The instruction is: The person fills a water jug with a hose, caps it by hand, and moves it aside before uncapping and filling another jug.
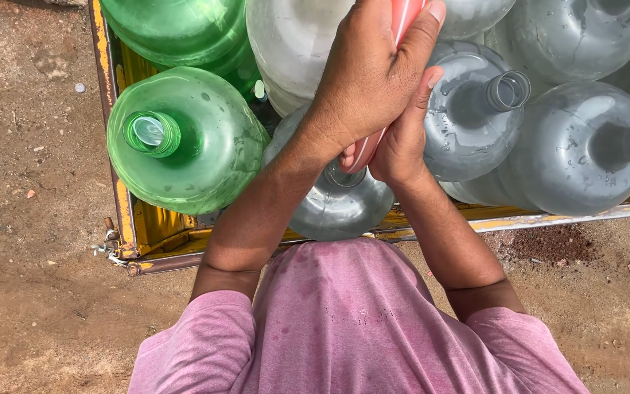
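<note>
My left hand [362, 76] is wrapped over a red and white striped tube-like object [407, 16]. My right hand [402, 142] grips the same object from below, close against the left. The object's lower end shows between my hands, right above the mouth of a clear plastic water jug [337, 208] lying on its side. What the object is exactly is hidden by my fingers. My pink shirt fills the bottom of the view.
A green jug [184, 138] lies left of my hands and another green jug [176, 29] behind it. Several clear jugs [570, 146] are stacked to the right. All sit in a yellow metal cart bed [122, 211] on brown dirt ground [30, 219].
</note>
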